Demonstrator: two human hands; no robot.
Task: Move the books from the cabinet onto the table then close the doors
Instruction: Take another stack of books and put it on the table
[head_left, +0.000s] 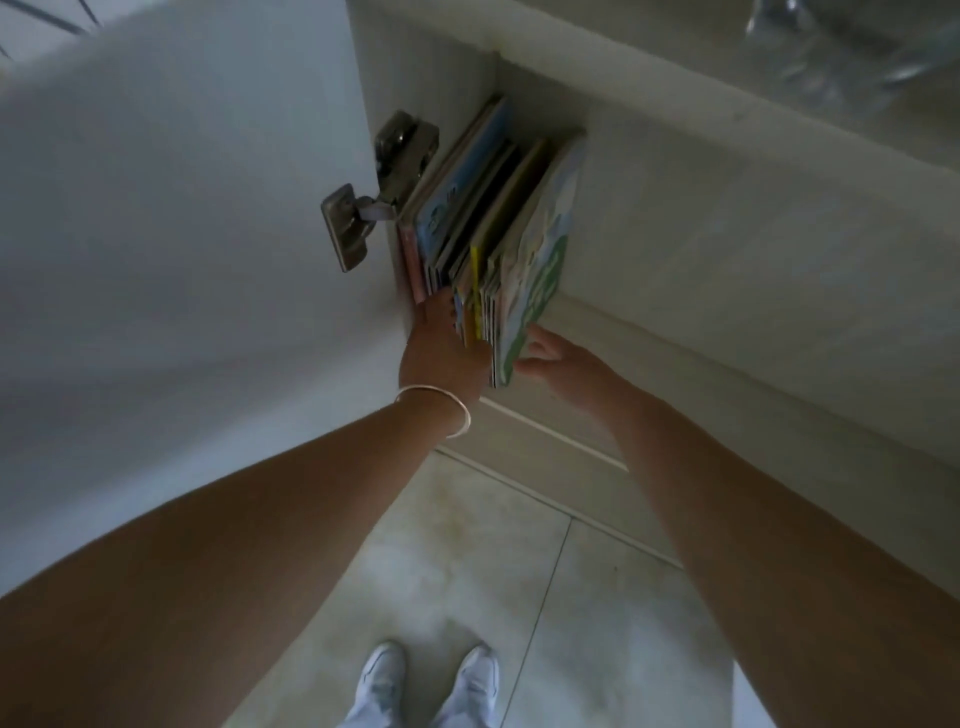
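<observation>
Both our hands are at the books (493, 228), which stand upright at the left end of the cabinet (675, 218) shelf, beside the open door (182, 208). Our left hand (441, 348) presses flat on the left side of a few thin, glossy picture books; our right hand (561, 364) touches the right side, its fingers hidden. We judge the next move is a squeeze and a pull out.

The left hand's fingers (439, 312) vanish behind the upright row of thin colourful picture books (493, 244). A blurred clear glass object (831, 47) at upper right is cut off. White shoes (431, 686) are cropped at the bottom.
</observation>
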